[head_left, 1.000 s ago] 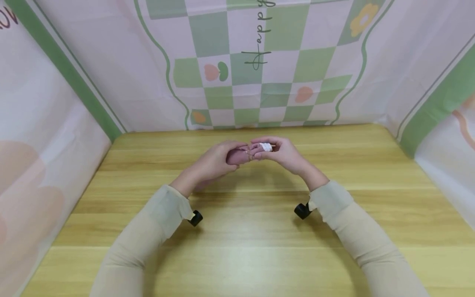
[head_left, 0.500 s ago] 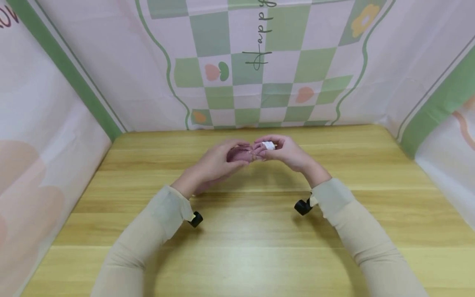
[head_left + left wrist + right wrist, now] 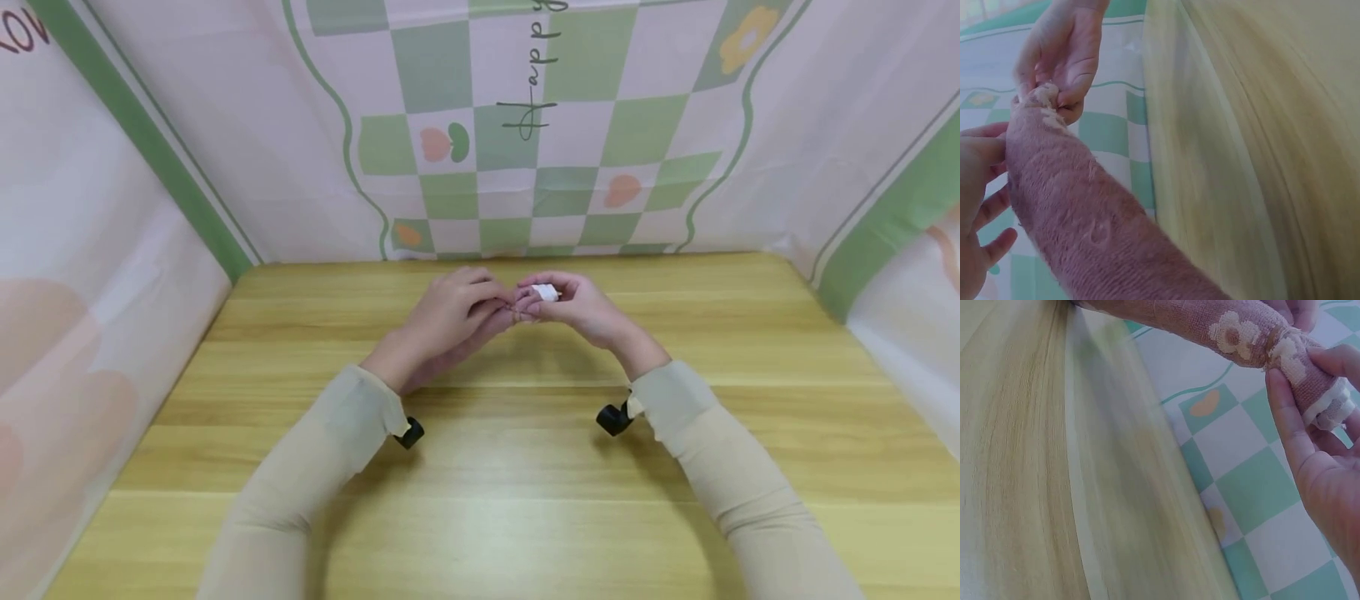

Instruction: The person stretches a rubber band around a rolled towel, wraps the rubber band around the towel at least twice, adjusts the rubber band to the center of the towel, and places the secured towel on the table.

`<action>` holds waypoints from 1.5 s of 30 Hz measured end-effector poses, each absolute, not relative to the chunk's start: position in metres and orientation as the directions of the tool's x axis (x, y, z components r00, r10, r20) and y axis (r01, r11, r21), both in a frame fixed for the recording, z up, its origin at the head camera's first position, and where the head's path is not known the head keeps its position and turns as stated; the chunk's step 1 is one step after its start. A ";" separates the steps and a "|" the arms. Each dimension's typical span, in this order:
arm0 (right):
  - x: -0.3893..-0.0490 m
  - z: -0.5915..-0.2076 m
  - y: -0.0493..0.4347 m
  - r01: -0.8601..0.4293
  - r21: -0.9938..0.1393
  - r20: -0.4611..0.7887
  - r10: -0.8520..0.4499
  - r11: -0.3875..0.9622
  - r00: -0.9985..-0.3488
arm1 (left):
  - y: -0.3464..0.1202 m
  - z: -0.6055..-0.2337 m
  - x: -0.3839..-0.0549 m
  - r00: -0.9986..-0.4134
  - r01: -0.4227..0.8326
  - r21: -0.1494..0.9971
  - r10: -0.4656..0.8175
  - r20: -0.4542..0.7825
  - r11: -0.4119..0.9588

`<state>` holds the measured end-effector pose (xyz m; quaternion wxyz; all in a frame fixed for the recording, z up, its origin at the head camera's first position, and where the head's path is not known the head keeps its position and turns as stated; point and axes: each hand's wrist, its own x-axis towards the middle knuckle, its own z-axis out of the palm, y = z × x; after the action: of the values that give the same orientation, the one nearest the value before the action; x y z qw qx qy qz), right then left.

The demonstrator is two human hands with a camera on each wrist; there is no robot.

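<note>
A rolled mauve towel [image 3: 1091, 187] with pale flowers is held off the table between both hands. A thin tan band [image 3: 1270, 340] cinches it near one end, where a white edge [image 3: 545, 292] shows. My left hand [image 3: 453, 310] has its thumb and fingertips pinched at the towel's side by the band; in the left wrist view its other fingers [image 3: 999, 247] are spread loosely. The exact spot under the left fingertips is partly hidden. My right hand [image 3: 581, 307] grips the tied end between thumb and fingers, as the right wrist view also shows.
Beneath the hands lies a wood-grain table [image 3: 495, 483]. A printed cloth [image 3: 592, 125] with green checks and flowers hangs behind it, and similar cloth stands at both sides. Small black wrist cameras [image 3: 615, 419] hang below the sleeves.
My left hand has shifted from around the towel's body to a fingertip pinch near the band, rotating palm-down and slightly right. The right hand has barely moved, keeping its grip on the tied end.
</note>
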<state>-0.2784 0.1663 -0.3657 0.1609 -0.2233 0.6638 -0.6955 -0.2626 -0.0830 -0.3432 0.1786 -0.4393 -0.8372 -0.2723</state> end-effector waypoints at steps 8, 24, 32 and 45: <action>-0.276 -0.364 0.164 -0.065 -0.994 0.103 -0.509 -0.093 -0.854 | -0.085 -0.338 -0.261 -0.530 0.838 0.190 0.677 0.510 0.512; -0.276 -0.367 0.161 -0.081 -0.995 0.097 -0.501 -0.053 -0.860 | -0.084 -0.332 -0.257 -0.542 0.835 0.144 0.746 0.386 0.532; -0.278 -0.362 0.165 -0.095 -0.994 0.105 -0.504 -0.045 -0.857 | -0.082 -0.332 -0.254 -0.540 0.828 0.096 0.737 0.406 0.553; -0.276 -0.363 0.164 -0.111 -0.993 0.111 -0.463 -0.026 -0.879 | -0.075 -0.325 -0.252 -0.552 0.806 -0.066 0.786 0.279 0.589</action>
<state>-0.2757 0.1638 -0.3634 0.1283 -0.2093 0.6861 -0.6848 -0.2521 -0.0753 -0.3246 0.1407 -0.4521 -0.8801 -0.0346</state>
